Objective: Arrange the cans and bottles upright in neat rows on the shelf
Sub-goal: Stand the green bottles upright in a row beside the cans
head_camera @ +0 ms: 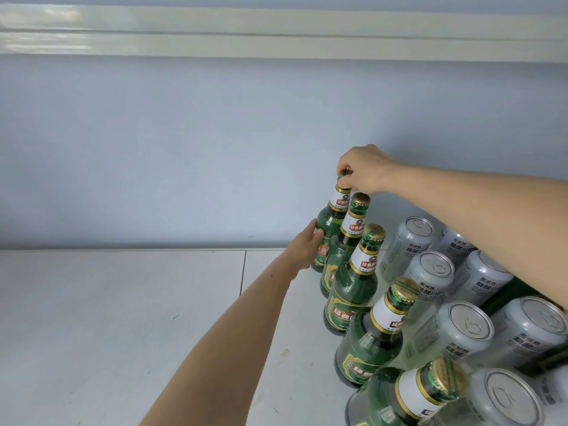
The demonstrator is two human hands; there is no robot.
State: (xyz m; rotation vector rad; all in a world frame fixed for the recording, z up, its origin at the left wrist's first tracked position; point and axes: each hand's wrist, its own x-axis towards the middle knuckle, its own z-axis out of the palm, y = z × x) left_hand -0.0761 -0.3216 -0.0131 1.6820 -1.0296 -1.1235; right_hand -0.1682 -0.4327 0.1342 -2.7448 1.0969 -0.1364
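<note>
Several green glass beer bottles stand upright in a row that runs from the near right to the back wall. My right hand (364, 169) pinches the cap of the farthest bottle (330, 221) from above. My left hand (307, 245) holds that same bottle's body on its left side, fingers wrapped round the glass. The second bottle (349, 238) stands just in front of it. To the right of the bottles, several silver cans (430, 272) stand upright in rows.
The white shelf surface (123, 318) stretches wide to the left, with a seam (242, 272) running front to back. A pale blue wall (184, 149) closes the back. The upper shelf's cream edge (276, 35) hangs overhead.
</note>
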